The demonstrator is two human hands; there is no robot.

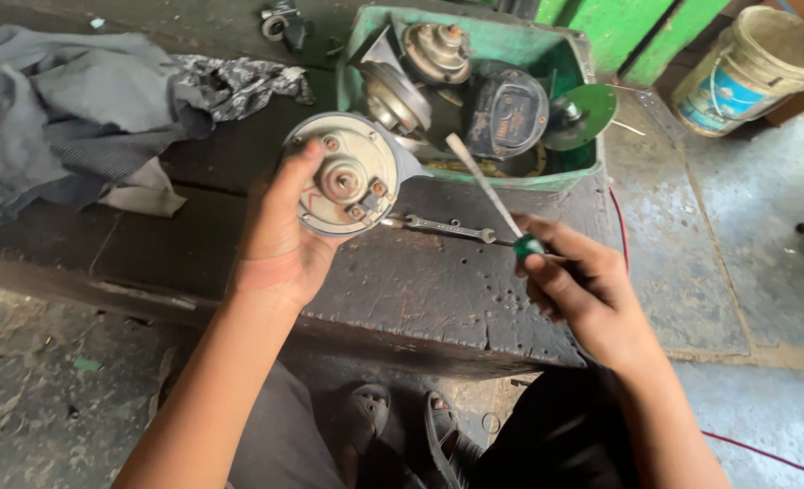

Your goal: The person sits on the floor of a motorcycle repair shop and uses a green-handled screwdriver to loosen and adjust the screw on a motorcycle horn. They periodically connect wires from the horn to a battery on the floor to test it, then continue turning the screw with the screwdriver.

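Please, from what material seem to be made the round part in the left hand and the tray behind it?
The round part in the left hand looks like bare metal: dull grey, with screws and a raised hub. The green tray seems to be painted sheet metal or possibly plastic: thin walls, grimy matte finish; the picture does not settle which.

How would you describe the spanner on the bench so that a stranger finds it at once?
Look at the dark metal bench, just in front of the green tray of parts. The spanner lies flat there, between the two hands. It is the only slim, double-ended steel tool lying loose.
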